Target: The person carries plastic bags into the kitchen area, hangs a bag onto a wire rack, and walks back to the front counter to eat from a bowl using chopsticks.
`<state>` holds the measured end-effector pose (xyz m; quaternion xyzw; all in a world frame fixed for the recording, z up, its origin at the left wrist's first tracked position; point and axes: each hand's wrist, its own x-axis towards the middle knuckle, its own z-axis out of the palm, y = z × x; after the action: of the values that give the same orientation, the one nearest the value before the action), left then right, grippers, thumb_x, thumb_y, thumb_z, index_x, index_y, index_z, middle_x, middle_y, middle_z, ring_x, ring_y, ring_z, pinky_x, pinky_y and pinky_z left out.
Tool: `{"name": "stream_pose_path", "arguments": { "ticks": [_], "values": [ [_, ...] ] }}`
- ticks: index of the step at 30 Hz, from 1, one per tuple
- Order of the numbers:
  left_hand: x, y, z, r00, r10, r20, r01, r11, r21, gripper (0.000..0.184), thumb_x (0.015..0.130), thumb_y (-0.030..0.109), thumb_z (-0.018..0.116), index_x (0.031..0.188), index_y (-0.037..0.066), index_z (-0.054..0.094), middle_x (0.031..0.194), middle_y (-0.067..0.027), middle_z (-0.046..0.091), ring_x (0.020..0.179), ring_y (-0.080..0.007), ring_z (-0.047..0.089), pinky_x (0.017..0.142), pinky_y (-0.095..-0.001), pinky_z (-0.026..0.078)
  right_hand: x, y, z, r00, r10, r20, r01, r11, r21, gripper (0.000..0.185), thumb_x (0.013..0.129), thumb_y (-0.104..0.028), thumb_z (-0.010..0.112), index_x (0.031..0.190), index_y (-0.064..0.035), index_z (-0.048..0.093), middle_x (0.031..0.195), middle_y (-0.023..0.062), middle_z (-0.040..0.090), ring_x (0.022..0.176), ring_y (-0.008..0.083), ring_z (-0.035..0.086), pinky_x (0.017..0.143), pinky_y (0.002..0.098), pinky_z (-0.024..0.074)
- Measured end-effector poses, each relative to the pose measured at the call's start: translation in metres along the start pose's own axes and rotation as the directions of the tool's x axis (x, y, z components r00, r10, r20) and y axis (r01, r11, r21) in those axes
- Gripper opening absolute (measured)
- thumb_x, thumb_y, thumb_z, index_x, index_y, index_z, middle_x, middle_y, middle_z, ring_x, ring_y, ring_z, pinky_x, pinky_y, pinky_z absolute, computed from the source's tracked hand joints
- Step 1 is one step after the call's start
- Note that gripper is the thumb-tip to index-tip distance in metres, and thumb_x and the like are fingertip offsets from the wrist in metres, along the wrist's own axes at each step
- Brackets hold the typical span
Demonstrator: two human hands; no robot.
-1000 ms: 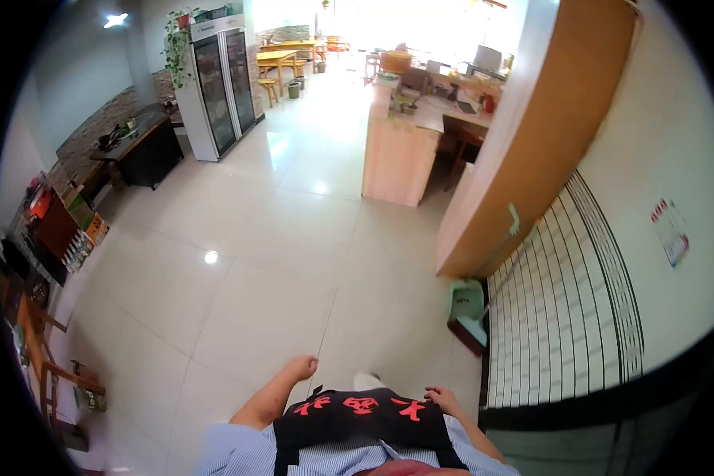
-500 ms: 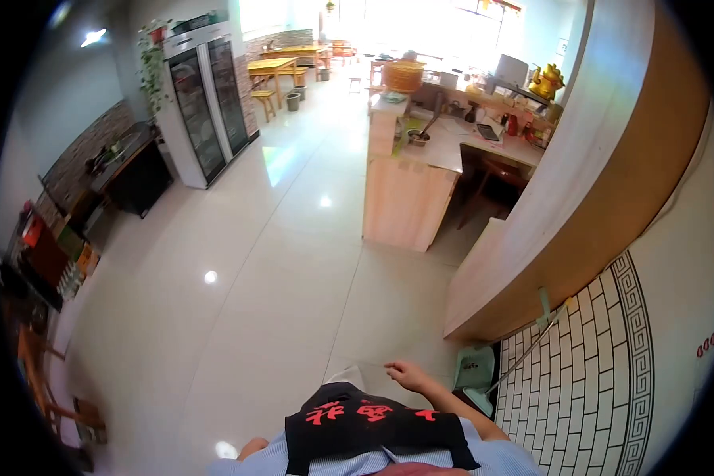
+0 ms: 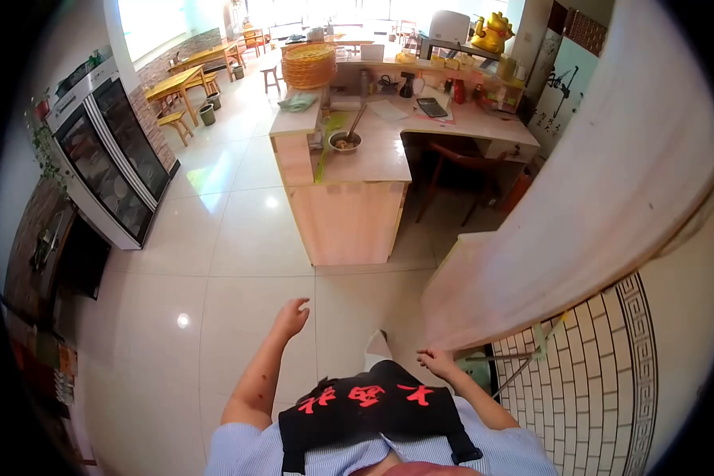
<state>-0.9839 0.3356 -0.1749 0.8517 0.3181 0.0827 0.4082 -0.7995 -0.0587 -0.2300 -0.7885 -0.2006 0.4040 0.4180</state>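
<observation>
My left hand (image 3: 292, 316) swings forward over the tiled floor, with loosely bent fingers and nothing in them. Lower on the right, my right hand (image 3: 438, 362) hangs beside the wooden partition (image 3: 523, 270), its fingers apart and holding nothing. Between my arms is a black apron (image 3: 365, 401) with red characters. Ahead stands a wooden counter (image 3: 349, 222). On its top sits a metal bowl (image 3: 345, 142) with a long handle sticking out of it. A stack of woven baskets (image 3: 309, 66) and a green cloth (image 3: 298, 102) rest on the raised ledge.
A glass-door cabinet (image 3: 107, 151) stands at the left, with wooden tables (image 3: 178, 82) and stools beyond. A chair (image 3: 460, 174) is tucked under the desk. Long handles (image 3: 523, 358) lean by the tiled wall at the right.
I have walked forward; the counter is nearer and further left in view. My left arm has swung out in front. The dustpan by the wall is now mostly hidden behind the partition.
</observation>
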Motion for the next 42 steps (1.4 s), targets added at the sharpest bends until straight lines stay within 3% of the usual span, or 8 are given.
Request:
{"name": "stream_pose_path", "arguments": {
  "ticks": [7, 16, 21, 25, 28, 32, 35, 42],
  "values": [
    [0.132, 0.086, -0.038, 0.962, 0.150, -0.226, -0.155, 0.988, -0.004, 0.038, 0.078, 0.006, 0.059, 0.116, 0.005, 0.054, 0.121, -0.0184, 0.050, 0.100, -0.0328, 0.056, 0.085, -0.0391, 0.047, 0.199, -0.113, -0.087, 0.989, -0.144, -0.025, 0.146, 0.974, 0.174, 0.032, 0.088, -0.014, 0.050, 0.115, 0.0012, 0.056, 0.095, 0.0093, 0.064, 0.079, 0.0134, 0.059, 0.071, 0.0268, 0.0487],
    [0.296, 0.125, -0.135, 0.713, 0.285, -0.641, -0.183, 0.958, 0.223, 0.041, 0.080, 0.001, 0.053, 0.121, 0.000, 0.049, 0.124, -0.0181, 0.049, 0.119, -0.0340, 0.044, 0.101, -0.0399, 0.033, 0.401, -0.265, -0.136, 0.897, -0.440, 0.030, 0.441, 0.896, -0.042, 0.027, 0.084, -0.012, 0.056, 0.107, 0.0004, 0.060, 0.094, 0.0103, 0.065, 0.084, 0.0175, 0.061, 0.074, 0.0287, 0.0474],
    [0.418, 0.157, -0.196, 0.628, 0.360, -0.690, -0.211, 0.932, 0.295, 0.040, 0.084, 0.005, 0.053, 0.123, 0.001, 0.048, 0.125, -0.0173, 0.049, 0.118, -0.0325, 0.045, 0.100, -0.0386, 0.034, 0.467, -0.320, -0.172, 0.984, -0.175, 0.031, 0.167, 0.971, 0.169, 0.029, 0.087, -0.011, 0.054, 0.113, 0.0023, 0.057, 0.093, 0.0042, 0.062, 0.079, 0.0091, 0.057, 0.070, 0.0227, 0.0468],
    [0.517, 0.175, -0.236, 0.658, 0.424, -0.622, -0.197, 0.894, 0.402, 0.041, 0.089, 0.019, 0.052, 0.127, 0.004, 0.046, 0.130, -0.0198, 0.046, 0.121, -0.0345, 0.042, 0.101, -0.0410, 0.033, 0.542, -0.362, -0.204, 0.981, -0.191, 0.031, 0.183, 0.970, 0.159, 0.030, 0.089, -0.010, 0.054, 0.116, 0.0017, 0.055, 0.094, 0.0048, 0.061, 0.078, 0.0094, 0.056, 0.070, 0.0231, 0.0474],
    [0.579, 0.178, -0.247, 0.766, 0.406, -0.498, -0.092, 0.836, 0.541, 0.045, 0.090, 0.029, 0.048, 0.128, 0.006, 0.045, 0.132, -0.0218, 0.043, 0.123, -0.0368, 0.039, 0.101, -0.0428, 0.031, 0.593, -0.394, -0.211, 0.982, -0.190, 0.002, 0.186, 0.964, 0.190, 0.034, 0.087, -0.012, 0.057, 0.117, 0.0030, 0.054, 0.093, 0.0044, 0.061, 0.076, 0.0086, 0.056, 0.067, 0.0227, 0.0475],
    [0.629, 0.139, -0.230, 0.919, 0.137, -0.368, 0.003, 0.935, 0.355, 0.049, 0.090, 0.036, 0.046, 0.129, 0.007, 0.045, 0.134, -0.0228, 0.041, 0.124, -0.0379, 0.037, 0.103, -0.0428, 0.029, 0.687, -0.437, -0.208, 0.975, -0.220, 0.026, 0.211, 0.958, 0.196, 0.049, 0.087, -0.015, 0.058, 0.130, 0.0014, 0.040, 0.118, 0.0126, 0.052, 0.098, 0.0148, 0.054, 0.083, 0.0287, 0.0485],
    [0.622, 0.165, -0.200, 0.856, 0.161, -0.491, 0.222, 0.744, 0.630, 0.050, 0.089, 0.035, 0.048, 0.130, 0.008, 0.045, 0.134, -0.0217, 0.040, 0.124, -0.0368, 0.037, 0.103, -0.0420, 0.029, 0.756, -0.463, -0.199, 0.994, -0.107, 0.035, 0.089, 0.936, 0.341, 0.068, 0.086, -0.024, 0.062, 0.139, -0.0010, 0.026, 0.128, 0.0138, 0.043, 0.110, 0.0187, 0.047, 0.094, 0.0355, 0.0422],
    [0.627, 0.150, -0.203, 0.719, 0.045, -0.694, 0.260, 0.908, 0.329, 0.054, 0.093, 0.041, 0.042, 0.129, 0.001, 0.044, 0.132, -0.0193, 0.044, 0.123, -0.0341, 0.040, 0.103, -0.0392, 0.030, 0.835, -0.504, -0.188, 0.938, 0.007, 0.347, -0.252, 0.701, 0.667, 0.053, 0.085, -0.032, 0.063, 0.127, -0.0060, 0.043, 0.113, 0.0061, 0.049, 0.104, 0.0153, 0.045, 0.087, 0.0316, 0.0386]
  ]
}}
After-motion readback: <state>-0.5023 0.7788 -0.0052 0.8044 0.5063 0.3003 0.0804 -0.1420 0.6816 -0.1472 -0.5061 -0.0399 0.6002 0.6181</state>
